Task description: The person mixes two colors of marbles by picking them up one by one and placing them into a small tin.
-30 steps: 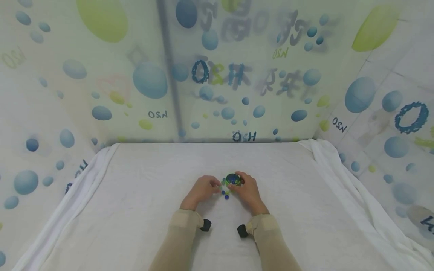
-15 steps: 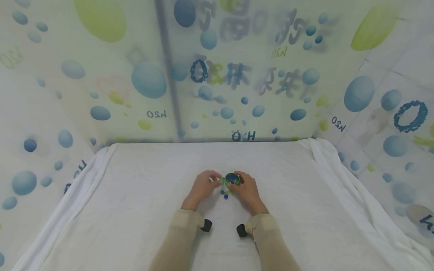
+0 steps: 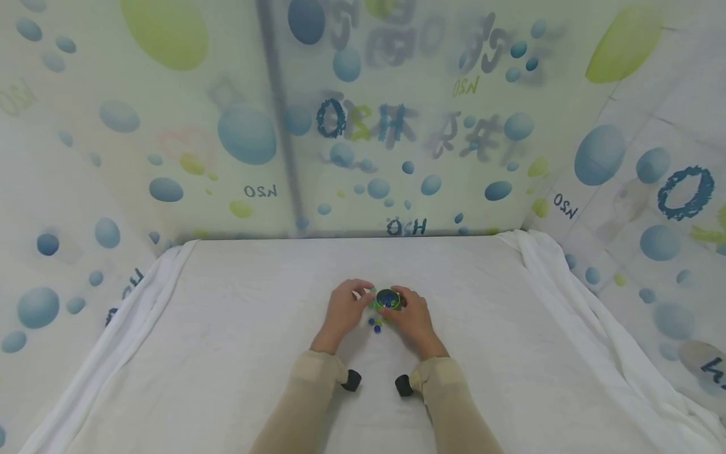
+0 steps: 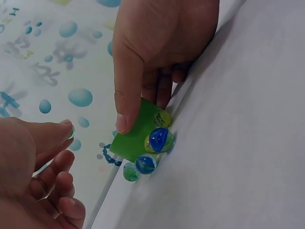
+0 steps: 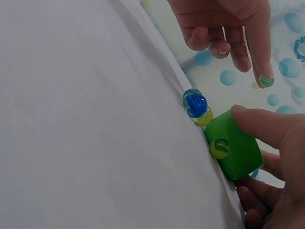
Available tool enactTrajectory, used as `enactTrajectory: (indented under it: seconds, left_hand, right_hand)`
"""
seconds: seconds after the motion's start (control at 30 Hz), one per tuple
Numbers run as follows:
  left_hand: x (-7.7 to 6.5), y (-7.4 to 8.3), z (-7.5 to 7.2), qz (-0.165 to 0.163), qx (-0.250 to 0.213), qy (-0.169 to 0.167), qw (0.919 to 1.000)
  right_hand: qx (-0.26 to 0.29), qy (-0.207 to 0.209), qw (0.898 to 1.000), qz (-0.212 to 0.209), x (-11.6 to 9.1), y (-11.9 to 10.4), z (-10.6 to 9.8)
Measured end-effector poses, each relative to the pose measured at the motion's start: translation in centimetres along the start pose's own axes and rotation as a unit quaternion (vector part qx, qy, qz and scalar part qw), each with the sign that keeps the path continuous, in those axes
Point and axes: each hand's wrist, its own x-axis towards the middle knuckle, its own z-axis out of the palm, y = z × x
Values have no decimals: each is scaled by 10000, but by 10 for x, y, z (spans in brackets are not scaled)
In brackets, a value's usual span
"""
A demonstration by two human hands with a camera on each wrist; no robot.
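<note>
My left hand [image 3: 343, 310] pinches a small green glass marble [image 5: 267, 81] between thumb and forefinger, above and to the left of a small green cup [image 4: 129, 142]. The other fingers curl loosely below. My right hand [image 3: 416, 319] grips the cup from the right side, thumb at its near side, and the cup stands upright on the white cloth. In the head view, dark blue and green show inside its mouth. Close against the cup on the near side lie loose marbles: a blue one [image 4: 159, 140], a blue-and-clear one [image 4: 145, 163], a green one [image 4: 131, 171] and a yellow one [image 5: 219, 148].
A white cloth [image 3: 238, 315] covers the tabletop and bunches into folds along the left and right sides [image 3: 558, 296]. Behind stands a wall sheet [image 3: 351, 208] printed with blue and green dots and lettering. Each wrist carries a black camera [image 3: 352, 380].
My left hand has moved up and slightly right from the loose marbles to the cup's left side, picking up a green marble. My right hand and the cup have stayed nearly still.
</note>
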Motion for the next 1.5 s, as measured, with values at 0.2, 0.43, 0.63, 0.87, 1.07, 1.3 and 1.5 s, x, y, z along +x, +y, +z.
enactTrajectory:
  seconds: [0.2, 0.43, 0.63, 0.87, 1.07, 1.3, 1.5]
  left_hand:
    - [-2, 5, 0, 97, -113, 52, 9999]
    - [-1, 6, 3, 83, -162, -45, 9998]
    - [-3, 10, 1, 136, -312, -97, 9994]
    - [-2, 8, -1, 93, -276, -129, 9995]
    - [-2, 5, -8, 141, -135, -42, 9998]
    - [0, 1, -13, -43, -2, -190, 9998]
    - [1, -4, -16, -120, 61, -428, 9990]
  right_hand:
    - [-19, -17, 10000, -25, 0, 1, 0]
    - [40, -2, 9999, -102, -1, -1, -2]
    - [63, -25, 9999, -109, -1, -1, -2]
    - [14, -30, 10000, -88, -1, -1, -1]
    - [5, -30, 10000, 4, -2, -2, 0]
    - [55, -69, 9999, 89, -2, -2, 0]
    - [28, -37, 10000, 60, -2, -1, 0]
